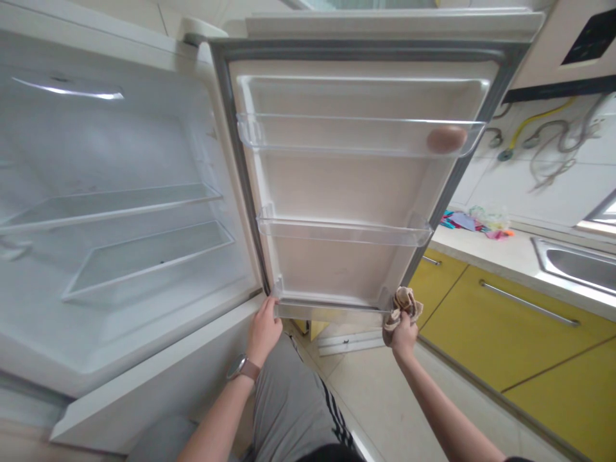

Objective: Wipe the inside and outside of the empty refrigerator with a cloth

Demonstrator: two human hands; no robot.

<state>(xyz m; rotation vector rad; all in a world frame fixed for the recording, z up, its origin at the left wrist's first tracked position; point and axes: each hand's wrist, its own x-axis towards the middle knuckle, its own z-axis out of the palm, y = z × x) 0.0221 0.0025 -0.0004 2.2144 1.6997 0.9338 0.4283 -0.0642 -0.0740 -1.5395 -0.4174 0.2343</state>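
Note:
The refrigerator door (337,173) stands wide open, with clear plastic shelves across its inner side. My left hand (266,327), with a watch on its wrist, grips the left end of the lowest door shelf (332,313). In my right hand (404,333) is a crumpled beige-brown cloth (405,301), pressed against that shelf's right end. Part of the right fingers is hidden by the cloth. A brown egg-like object (446,138) lies at the right of the upper door shelf (337,135). The middle door shelf (344,232) spans the door between them.
On the left is the lit refrigerator compartment (96,154) with two glass shelves (154,253). Yellow cabinets (520,321) line the right, under a white counter (514,253) with a sink (577,263) and colourful bags (474,223). Hoses (522,128) hang on the wall.

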